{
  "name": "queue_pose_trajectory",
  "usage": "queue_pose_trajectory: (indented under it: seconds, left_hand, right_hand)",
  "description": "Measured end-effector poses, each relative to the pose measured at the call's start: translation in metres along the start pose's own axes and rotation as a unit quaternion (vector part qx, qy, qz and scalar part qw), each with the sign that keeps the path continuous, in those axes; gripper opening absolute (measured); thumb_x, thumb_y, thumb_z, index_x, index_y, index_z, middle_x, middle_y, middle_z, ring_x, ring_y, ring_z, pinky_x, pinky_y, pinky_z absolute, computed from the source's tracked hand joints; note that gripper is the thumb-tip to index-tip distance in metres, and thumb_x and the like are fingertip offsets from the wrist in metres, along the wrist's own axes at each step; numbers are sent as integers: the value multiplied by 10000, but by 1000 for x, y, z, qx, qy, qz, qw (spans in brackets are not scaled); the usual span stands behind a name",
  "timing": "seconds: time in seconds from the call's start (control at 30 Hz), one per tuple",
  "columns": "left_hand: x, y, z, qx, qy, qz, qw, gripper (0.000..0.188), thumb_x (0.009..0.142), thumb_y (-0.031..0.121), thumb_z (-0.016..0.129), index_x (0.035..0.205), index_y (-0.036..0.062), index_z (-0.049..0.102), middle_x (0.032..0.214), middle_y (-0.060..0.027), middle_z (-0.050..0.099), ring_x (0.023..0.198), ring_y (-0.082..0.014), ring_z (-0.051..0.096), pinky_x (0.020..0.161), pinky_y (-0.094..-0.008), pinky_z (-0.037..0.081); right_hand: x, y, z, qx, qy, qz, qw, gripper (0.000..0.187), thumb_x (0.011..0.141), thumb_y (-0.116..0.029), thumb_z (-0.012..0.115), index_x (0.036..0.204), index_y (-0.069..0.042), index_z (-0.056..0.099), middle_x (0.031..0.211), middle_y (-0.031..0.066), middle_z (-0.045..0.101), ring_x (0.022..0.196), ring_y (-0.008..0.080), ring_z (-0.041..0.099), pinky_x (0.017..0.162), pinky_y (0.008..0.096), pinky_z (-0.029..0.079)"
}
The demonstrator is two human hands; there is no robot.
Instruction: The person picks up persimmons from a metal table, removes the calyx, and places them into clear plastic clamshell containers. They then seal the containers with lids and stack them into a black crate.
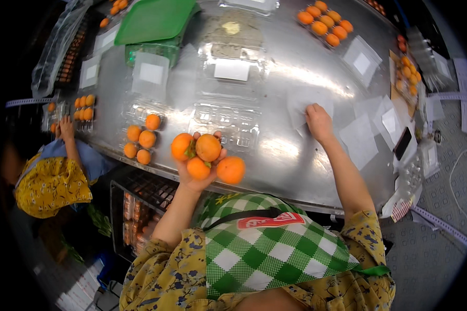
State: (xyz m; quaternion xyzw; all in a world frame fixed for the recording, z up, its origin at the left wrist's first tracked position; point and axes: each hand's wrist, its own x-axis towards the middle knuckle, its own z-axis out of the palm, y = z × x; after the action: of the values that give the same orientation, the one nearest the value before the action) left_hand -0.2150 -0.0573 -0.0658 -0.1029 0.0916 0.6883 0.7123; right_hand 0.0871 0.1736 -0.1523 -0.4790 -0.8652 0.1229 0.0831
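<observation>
My left hand [193, 182] is raised over the table's near edge, palm up, its fingers curled round several orange fruits [207, 147] that look like persimmons. Green calyx leaves show between them. Just beyond lies an opened clear plastic fruit box [225, 123] with moulded hollows. Out to the right, my right hand [319, 122] rests low over the metal table, its fingertips pinched at a thin white translucent sheet [298, 108]. To the left of my left hand, more persimmons [147, 139] sit in a clear tray.
At left a co-worker's hand [66, 128] touches packed fruit. A green plastic tray [154, 20] stands at the far left. Fruit [327, 22] sits in rows at the far right. White sheets [362, 142] and a dark phone [402, 143] lie rightward; a black crate [140, 207] is below.
</observation>
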Motion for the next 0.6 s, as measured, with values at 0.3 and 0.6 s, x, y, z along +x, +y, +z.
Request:
queue_pose_trajectory:
  seconds: [0.3,0.6]
  left_hand:
    - [0,7,-20,-36,44,9,998,424,824,507,543,1052,170,662,1277,-145,500,1060,-346,560,965,-478,432]
    - [-1,7,-24,-60,71,30,995,433,816,509,574,1115,201,632,1312,-151,478,1123,-351,527,985,-496,410]
  right_hand:
    - [65,-168,-66,218,103,-79,967,104,776,-83,626,829,-53,542,738,122,616,642,279,627,557,369,502]
    - [103,-200,-15,232,-61,-26,971,353,734,-201,703,1012,-24,577,702,137,617,676,314,620,655,380,510]
